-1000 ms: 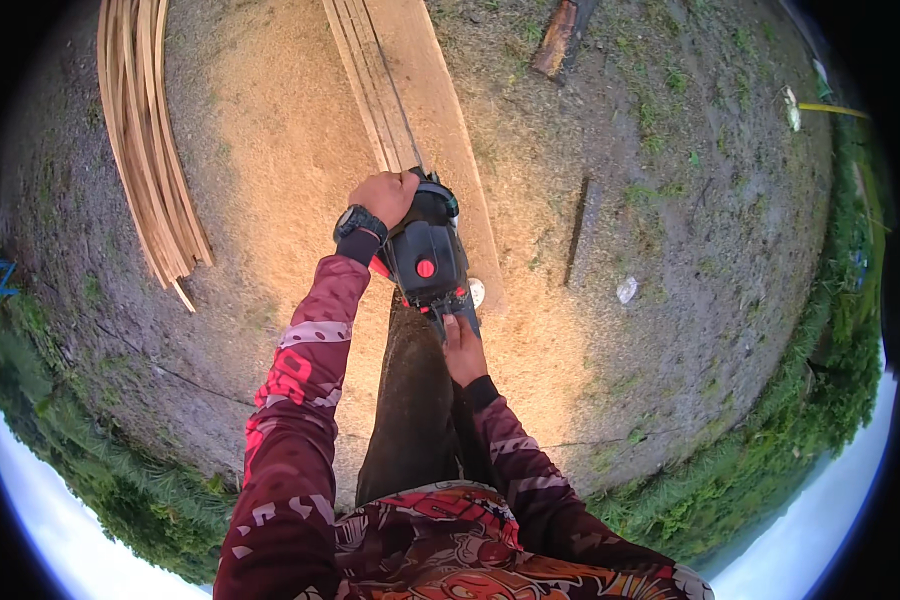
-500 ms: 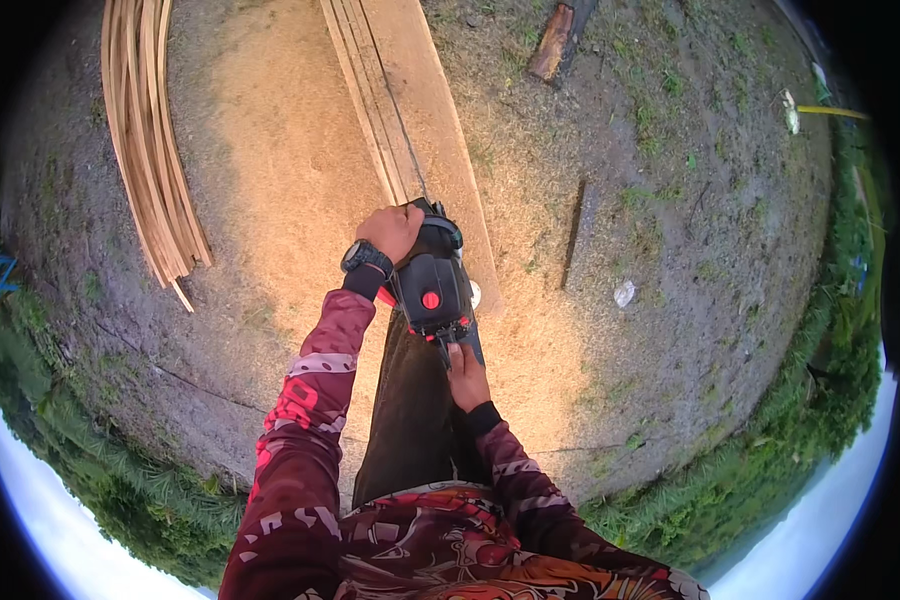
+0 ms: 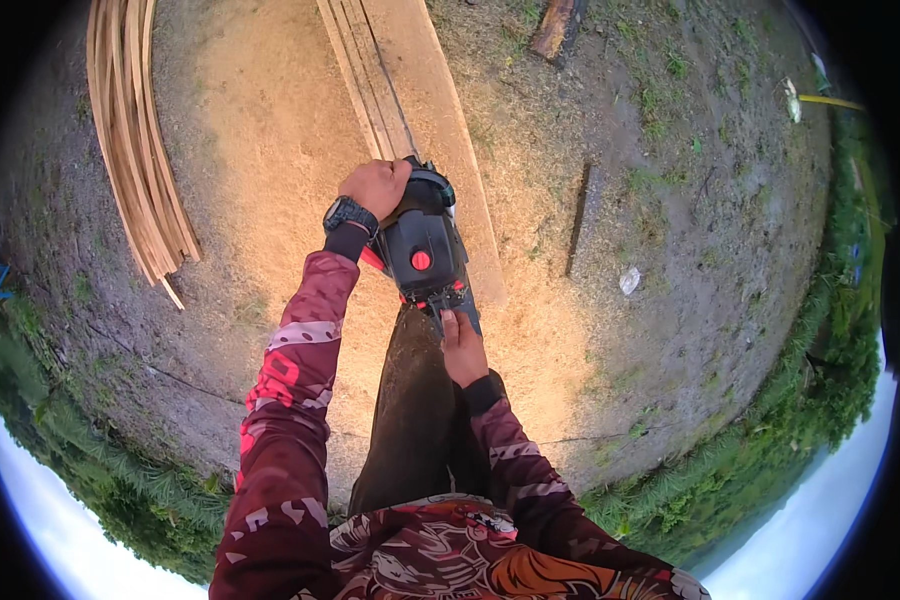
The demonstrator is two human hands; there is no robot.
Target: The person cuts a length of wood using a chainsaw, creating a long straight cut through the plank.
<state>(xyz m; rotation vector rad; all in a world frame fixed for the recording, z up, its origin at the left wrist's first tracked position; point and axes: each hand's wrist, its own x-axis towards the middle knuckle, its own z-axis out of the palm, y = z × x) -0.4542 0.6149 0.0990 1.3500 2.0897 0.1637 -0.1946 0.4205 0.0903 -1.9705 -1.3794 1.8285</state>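
A black chainsaw (image 3: 418,236) with red parts sits over a long wooden plank (image 3: 448,130). My left hand (image 3: 378,188), with a watch at the wrist, is wrapped round the saw's front handle. Behind the motor body, my right hand (image 3: 463,348) grips the rear handle; its trigger fingers are mostly hidden. The guide bar reaches away from me along a dark lengthwise line in the plank. To the left of that line lie narrow strips (image 3: 355,70) side by side. My leg is directly under and behind the saw.
A stack of thin wooden strips (image 3: 135,130) lies on the ground at the far left. Sawdust (image 3: 260,110) covers the soil around the plank. On the right are a dark narrow board (image 3: 579,220), a pale crumpled scrap (image 3: 629,281) and, farther off, a log piece (image 3: 558,30).
The chainsaw and both hands have moved a short way forward, away from me, along the plank. Both hands keep their hold.
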